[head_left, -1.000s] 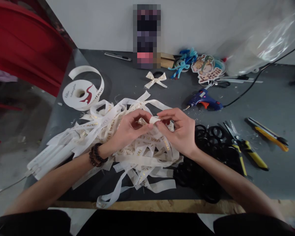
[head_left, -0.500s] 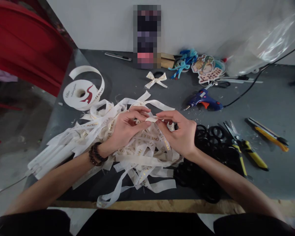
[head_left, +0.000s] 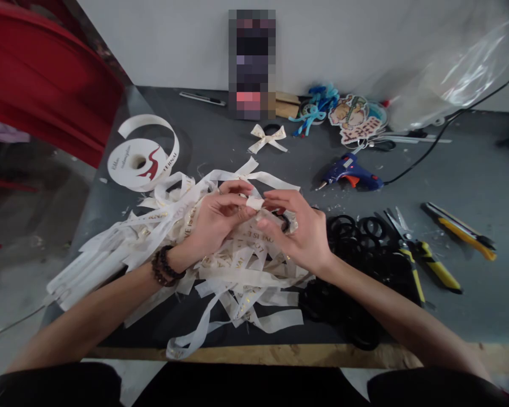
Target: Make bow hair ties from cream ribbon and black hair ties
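My left hand (head_left: 218,217) and my right hand (head_left: 294,229) meet over a heap of cream ribbon strips (head_left: 220,254) printed with gold letters. Between the fingertips of both hands is a small folded piece of cream ribbon (head_left: 254,203). The left fingers pinch it from the left; the right thumb and forefinger press on it from the right. A dark bead bracelet sits on my left wrist. Both hands hover just above the heap.
A ribbon spool (head_left: 138,163) lies at the left. A finished cream bow (head_left: 267,138) sits behind the heap, a blue glue gun (head_left: 350,172) with a black cord to its right. Black hair ties (head_left: 360,229), scissors (head_left: 413,251) and a yellow cutter (head_left: 460,230) lie right. Red chair at far left.
Both hands have shifted slightly left and closer together; the small ribbon piece has been turned and folded tighter between the fingertips. The heap and tools stay put.
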Demonstrator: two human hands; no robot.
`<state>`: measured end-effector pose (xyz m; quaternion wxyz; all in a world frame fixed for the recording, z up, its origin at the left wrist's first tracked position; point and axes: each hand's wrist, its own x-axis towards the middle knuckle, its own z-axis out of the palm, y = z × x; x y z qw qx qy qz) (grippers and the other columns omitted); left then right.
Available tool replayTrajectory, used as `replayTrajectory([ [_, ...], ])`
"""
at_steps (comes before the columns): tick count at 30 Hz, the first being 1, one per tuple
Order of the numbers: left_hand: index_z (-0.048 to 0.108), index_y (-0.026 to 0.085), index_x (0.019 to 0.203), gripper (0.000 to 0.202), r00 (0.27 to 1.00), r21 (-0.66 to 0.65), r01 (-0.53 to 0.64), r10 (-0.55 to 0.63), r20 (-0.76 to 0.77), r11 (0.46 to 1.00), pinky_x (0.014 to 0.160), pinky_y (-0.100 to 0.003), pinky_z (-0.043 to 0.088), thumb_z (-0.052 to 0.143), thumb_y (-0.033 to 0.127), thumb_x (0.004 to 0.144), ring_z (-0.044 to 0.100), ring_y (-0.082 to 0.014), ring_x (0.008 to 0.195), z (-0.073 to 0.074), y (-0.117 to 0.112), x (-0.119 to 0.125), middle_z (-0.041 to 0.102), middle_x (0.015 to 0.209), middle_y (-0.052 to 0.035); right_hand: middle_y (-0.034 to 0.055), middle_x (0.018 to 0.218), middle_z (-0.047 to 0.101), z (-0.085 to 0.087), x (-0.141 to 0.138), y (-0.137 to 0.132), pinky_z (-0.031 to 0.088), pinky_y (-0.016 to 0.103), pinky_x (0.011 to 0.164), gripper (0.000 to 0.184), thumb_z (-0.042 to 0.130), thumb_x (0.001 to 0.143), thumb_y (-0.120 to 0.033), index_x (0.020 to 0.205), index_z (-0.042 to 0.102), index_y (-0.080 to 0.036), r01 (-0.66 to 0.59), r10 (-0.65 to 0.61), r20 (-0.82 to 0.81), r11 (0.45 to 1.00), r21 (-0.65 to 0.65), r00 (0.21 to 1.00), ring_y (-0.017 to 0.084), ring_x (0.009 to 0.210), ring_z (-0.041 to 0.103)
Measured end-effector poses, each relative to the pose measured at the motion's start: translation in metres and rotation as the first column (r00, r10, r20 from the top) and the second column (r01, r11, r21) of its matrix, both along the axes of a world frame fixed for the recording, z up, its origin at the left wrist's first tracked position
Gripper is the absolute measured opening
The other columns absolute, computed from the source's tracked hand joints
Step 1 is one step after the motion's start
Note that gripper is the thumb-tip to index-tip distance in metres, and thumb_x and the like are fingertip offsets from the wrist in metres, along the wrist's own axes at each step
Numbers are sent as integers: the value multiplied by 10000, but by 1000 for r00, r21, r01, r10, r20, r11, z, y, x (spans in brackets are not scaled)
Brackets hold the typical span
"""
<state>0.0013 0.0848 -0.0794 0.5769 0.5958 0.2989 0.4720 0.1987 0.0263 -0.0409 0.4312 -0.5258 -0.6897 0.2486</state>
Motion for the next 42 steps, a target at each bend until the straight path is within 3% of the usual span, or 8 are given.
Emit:
replayTrajectory([
  [7,862,326,960,70,995,-22,90,-89,33,996,1112,-459,533,856,290,900,633,-238,1286,-3,2,0,695,1283,-66,-9,1132,819,-6,-7,-6,662,267,818,302,754,943,-270,1230,658,-274,96,-96,5,995,23,995,177,987,826],
  [13,841,280,1015,252,998,134,-16,24,-58,991,1021,-384,574,947,288,786,670,-223,1189,-1,-1,0,702,1203,-72,-18,1079,836,-11,-6,-6,674,274,807,342,718,935,-209,1260,642,-282,129,-165,182,972,197,969,183,939,837],
  [20,814,232,932,129,962,285,-62,134,-238,957,908,-356,604,897,264,838,710,-202,1060,9,-4,0,733,1145,-69,-34,940,846,-12,-5,-5,667,279,823,366,694,927,-124,1263,655,-264,74,-184,273,926,370,944,168,839,822],
  [24,810,224,942,108,978,208,-37,78,-192,977,924,-360,605,871,268,864,698,-208,1102,9,-3,0,711,1158,-80,-33,948,846,-10,-5,-5,662,286,827,350,688,922,-130,1243,666,-267,86,-175,250,941,328,952,170,839,824],
  [28,807,243,985,140,994,66,64,-58,-91,996,941,-358,615,875,270,866,700,-200,1119,4,-2,0,680,1201,-77,-46,983,839,-1,-4,-4,649,250,781,348,712,874,-132,1191,663,-264,84,-106,162,987,135,981,157,866,828],
  [33,784,254,1010,131,990,66,138,-135,-50,988,985,-397,612,844,299,903,678,-220,1178,3,0,-1,641,1265,-89,-54,983,840,5,-1,0,631,247,726,337,729,877,-180,1192,646,-267,48,-47,116,999,-8,992,162,877,831],
  [38,745,210,934,176,970,118,183,-160,-182,976,629,-252,566,795,379,944,688,-151,890,10,-2,-3,605,1311,-101,-24,999,838,-6,-1,0,647,298,805,292,737,871,-181,1138,669,-277,95,-147,219,969,228,965,187,900,824],
  [42,707,223,1015,214,950,198,206,-148,-274,958,557,-248,507,662,431,1031,668,-160,878,15,-5,-2,586,1375,-118,-14,917,832,-18,4,2,632,317,733,361,708,907,-129,1234,653,-272,-21,-186,332,846,533,925,180,784,793],
])
